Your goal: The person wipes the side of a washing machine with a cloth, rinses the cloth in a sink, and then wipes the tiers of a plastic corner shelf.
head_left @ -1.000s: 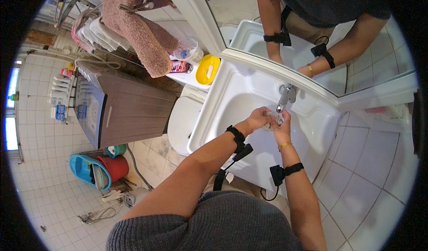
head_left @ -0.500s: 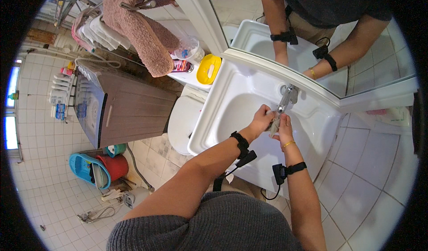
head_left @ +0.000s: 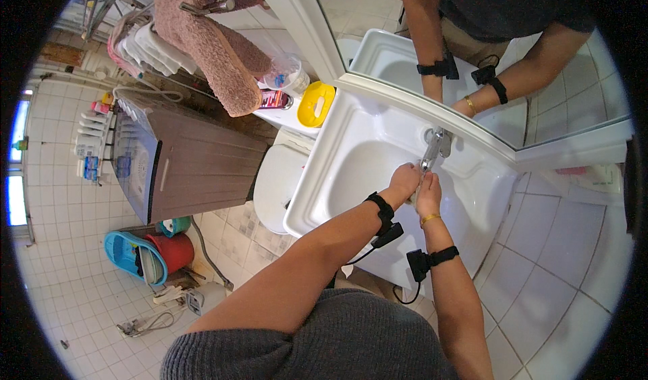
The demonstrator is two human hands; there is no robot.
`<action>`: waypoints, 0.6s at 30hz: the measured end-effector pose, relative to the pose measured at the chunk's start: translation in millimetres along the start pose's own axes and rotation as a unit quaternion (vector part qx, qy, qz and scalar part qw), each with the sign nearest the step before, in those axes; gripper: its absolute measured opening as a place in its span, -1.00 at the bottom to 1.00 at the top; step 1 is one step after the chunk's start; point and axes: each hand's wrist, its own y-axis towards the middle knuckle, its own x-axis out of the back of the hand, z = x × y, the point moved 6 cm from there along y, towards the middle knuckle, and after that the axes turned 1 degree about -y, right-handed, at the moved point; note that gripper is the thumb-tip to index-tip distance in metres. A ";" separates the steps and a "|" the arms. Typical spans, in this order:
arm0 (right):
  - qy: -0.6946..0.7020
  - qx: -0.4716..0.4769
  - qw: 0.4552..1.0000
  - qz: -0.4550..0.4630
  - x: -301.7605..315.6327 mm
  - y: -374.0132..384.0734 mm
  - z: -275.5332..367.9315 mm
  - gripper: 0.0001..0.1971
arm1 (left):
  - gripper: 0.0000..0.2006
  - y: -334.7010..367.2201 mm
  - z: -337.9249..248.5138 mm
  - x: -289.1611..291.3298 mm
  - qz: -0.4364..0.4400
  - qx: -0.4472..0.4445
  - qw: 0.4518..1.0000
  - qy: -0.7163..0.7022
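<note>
White sink (head_left: 352, 171): L fingers (head_left: 404, 175) curled, R fingers (head_left: 430, 183) straighter, pale cloth (head_left: 414, 198) btwn.

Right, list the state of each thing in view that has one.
Left hand: fingers curled in, below the spout.
Right hand: close beside it.
Pale item: between the hands, mostly hidden.
Faucet: cannot tell whether water runs.
Toilet lid: down.
Pink-brown towel: hanging.
Blue basin: holding things.
</note>
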 end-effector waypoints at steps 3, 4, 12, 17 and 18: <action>-0.019 0.011 0.999 -0.045 24.3 2.2 -11.9 -0.68 | -0.59 -24.6 -13.1 -27.0 0.211 0.253 0.841 -0.429; -0.013 0.045 0.995 -0.083 34.7 8.3 -24.4 -0.72 | -0.59 -35.3 -39.2 -26.4 0.224 0.252 0.839 -0.428; 0.147 -0.226 0.956 0.119 8.9 -20.7 4.0 -0.51 | -0.82 -30.9 -32.4 16.5 -0.021 0.037 0.977 -0.211; 0.255 -0.198 0.940 0.108 8.7 -10.4 -25.3 -0.54 | -0.78 -50.7 -82.0 38.1 -0.035 0.021 0.993 -0.111; 0.230 -0.156 0.957 0.081 9.2 7.5 -54.4 -0.60 | -0.75 -58.7 -93.4 36.8 -0.007 0.004 0.992 -0.128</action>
